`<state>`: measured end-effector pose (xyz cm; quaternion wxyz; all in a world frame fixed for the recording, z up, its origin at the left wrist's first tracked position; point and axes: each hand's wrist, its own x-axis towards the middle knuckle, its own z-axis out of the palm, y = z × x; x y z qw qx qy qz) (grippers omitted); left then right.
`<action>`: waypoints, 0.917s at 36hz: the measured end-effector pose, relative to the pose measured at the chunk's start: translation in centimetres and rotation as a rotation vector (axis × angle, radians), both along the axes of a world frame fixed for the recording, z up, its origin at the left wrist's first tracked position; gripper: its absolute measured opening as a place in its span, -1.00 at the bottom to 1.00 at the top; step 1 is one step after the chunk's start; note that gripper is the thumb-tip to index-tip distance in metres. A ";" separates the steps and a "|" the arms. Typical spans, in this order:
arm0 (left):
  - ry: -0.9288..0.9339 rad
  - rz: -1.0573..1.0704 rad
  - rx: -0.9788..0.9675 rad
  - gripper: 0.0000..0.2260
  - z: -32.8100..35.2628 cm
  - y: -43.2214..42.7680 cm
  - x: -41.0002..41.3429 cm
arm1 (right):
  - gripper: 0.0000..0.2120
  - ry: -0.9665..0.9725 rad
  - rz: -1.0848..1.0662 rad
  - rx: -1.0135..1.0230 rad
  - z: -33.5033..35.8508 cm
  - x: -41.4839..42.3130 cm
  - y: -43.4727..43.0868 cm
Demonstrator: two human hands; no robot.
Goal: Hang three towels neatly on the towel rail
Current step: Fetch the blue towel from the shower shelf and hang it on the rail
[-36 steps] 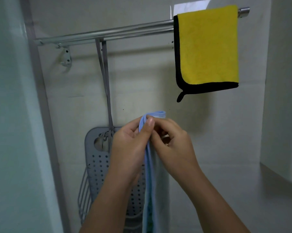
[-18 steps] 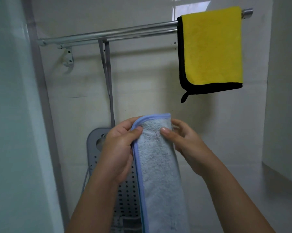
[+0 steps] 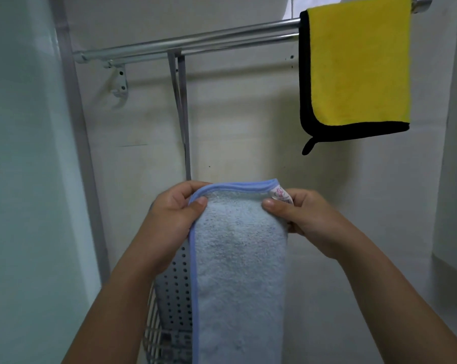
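I hold a pale blue towel (image 3: 239, 271) up by its top edge, my left hand (image 3: 169, 227) pinching one corner and my right hand (image 3: 308, 222) the other. Above, a yellow towel (image 3: 358, 64) hangs at the right end of the towel rail (image 3: 190, 43). A grey perforated basket (image 3: 173, 298) hangs behind.

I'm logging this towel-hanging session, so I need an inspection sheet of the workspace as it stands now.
Surface: towel rail, a double metal bar fixed to the wall.
Job's things: yellow towel with black edging hangs over the rail's right end; light blue towel held below the rail, not yet hung; third towel not seen.
Clutter: grey perforated basket hangs from the rail by a grey strap.
Hands: left hand and right hand each pinch a top corner of the blue towel.
Cables: nothing seen.
Surroundings: pale walls on both sides.
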<state>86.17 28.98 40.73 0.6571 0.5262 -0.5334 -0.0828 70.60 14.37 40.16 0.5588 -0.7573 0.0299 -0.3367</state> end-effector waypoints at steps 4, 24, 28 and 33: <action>-0.105 0.056 -0.001 -0.77 0.4 -0.3 0.7 | -0.91 -0.037 -0.059 -0.014 0.6 0.9 -0.1; -0.386 0.137 -0.192 -0.72 8.0 -4.0 3.8 | -0.90 -0.167 -0.443 -0.281 8.6 3.5 0.0; -0.506 0.217 -0.149 -0.80 9.0 -4.4 5.0 | -0.85 -0.127 -0.582 -0.431 10.7 3.8 0.3; -0.723 0.384 -0.093 -0.81 10.5 -4.3 6.4 | -0.78 -0.043 -0.715 -0.607 12.8 4.1 0.9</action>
